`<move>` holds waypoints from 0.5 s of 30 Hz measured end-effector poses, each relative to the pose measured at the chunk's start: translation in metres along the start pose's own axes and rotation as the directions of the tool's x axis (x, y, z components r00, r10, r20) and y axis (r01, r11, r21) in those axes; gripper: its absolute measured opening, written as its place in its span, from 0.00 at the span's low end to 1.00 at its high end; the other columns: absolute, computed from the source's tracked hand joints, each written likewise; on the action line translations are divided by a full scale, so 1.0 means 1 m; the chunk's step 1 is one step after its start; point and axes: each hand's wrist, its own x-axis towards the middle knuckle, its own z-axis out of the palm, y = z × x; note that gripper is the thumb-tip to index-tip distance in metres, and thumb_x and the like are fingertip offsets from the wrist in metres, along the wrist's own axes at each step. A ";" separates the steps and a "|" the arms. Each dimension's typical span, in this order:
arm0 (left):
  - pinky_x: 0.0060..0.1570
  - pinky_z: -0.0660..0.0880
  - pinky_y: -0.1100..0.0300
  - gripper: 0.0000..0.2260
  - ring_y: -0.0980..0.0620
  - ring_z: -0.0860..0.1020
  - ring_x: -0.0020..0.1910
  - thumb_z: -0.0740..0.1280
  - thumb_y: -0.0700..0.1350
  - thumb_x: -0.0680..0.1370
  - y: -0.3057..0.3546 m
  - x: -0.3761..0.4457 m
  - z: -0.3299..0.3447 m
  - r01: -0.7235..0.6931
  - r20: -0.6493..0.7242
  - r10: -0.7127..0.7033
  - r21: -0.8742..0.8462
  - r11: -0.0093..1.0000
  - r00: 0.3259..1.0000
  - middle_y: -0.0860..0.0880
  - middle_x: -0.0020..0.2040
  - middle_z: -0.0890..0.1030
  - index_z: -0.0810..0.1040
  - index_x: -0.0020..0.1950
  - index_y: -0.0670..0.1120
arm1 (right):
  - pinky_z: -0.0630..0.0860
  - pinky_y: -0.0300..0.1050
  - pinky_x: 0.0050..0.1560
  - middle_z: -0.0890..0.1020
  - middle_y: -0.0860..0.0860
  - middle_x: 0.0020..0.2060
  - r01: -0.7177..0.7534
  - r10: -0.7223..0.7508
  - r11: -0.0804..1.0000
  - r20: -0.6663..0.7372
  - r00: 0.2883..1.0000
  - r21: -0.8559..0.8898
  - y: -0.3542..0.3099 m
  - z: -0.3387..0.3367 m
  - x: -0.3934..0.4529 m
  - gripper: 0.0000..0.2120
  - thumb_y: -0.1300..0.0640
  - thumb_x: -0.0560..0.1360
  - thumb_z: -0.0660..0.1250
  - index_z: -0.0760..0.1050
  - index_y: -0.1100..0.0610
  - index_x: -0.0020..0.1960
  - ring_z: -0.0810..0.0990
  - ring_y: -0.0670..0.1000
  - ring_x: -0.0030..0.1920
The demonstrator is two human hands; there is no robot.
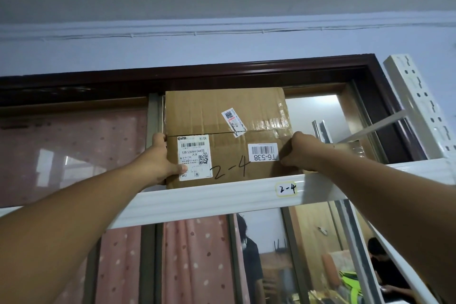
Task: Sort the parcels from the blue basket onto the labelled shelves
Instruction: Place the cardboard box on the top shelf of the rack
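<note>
Left hand [161, 159] and right hand [297, 153] grip opposite side edges of a cardboard parcel [228, 136], thumbs on its front. The parcel stands upright on the white top shelf [209, 198], labelled face toward the viewer, marked "2-4" above the shelf tag [286, 189]. Behind: dark window frame [98, 81].

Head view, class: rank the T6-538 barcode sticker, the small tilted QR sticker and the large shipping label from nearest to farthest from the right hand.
1. T6-538 barcode sticker, just left of the right hand.
2. Small tilted QR sticker, higher, mid-box.
3. Large shipping label, across the box by the left hand.
</note>
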 end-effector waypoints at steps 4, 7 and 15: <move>0.52 0.83 0.35 0.38 0.40 0.78 0.63 0.78 0.33 0.74 0.001 -0.004 -0.001 -0.006 -0.010 0.006 0.006 1.000 1.000 0.53 0.58 0.75 0.60 0.75 0.47 | 0.70 0.42 0.32 0.79 0.56 0.49 -0.014 0.014 1.000 0.020 1.000 0.019 0.001 0.000 -0.001 0.21 0.55 0.75 0.74 0.72 0.62 0.63 0.78 0.56 0.47; 0.52 0.84 0.39 0.37 0.42 0.78 0.61 0.79 0.34 0.73 0.004 -0.009 -0.001 -0.004 -0.022 0.005 0.033 0.999 1.000 0.52 0.58 0.75 0.61 0.73 0.48 | 0.66 0.41 0.31 0.79 0.55 0.50 -0.034 0.033 0.999 0.028 0.999 0.012 0.000 0.000 -0.004 0.22 0.52 0.75 0.74 0.72 0.60 0.64 0.78 0.56 0.48; 0.54 0.83 0.43 0.35 0.46 0.77 0.59 0.78 0.37 0.75 0.012 -0.022 -0.002 0.018 -0.031 -0.015 0.126 0.992 0.999 0.50 0.65 0.74 0.62 0.77 0.46 | 0.75 0.45 0.47 0.82 0.58 0.55 -0.019 0.017 0.998 0.036 0.999 0.059 0.001 0.002 -0.002 0.21 0.53 0.74 0.74 0.72 0.62 0.61 0.81 0.59 0.52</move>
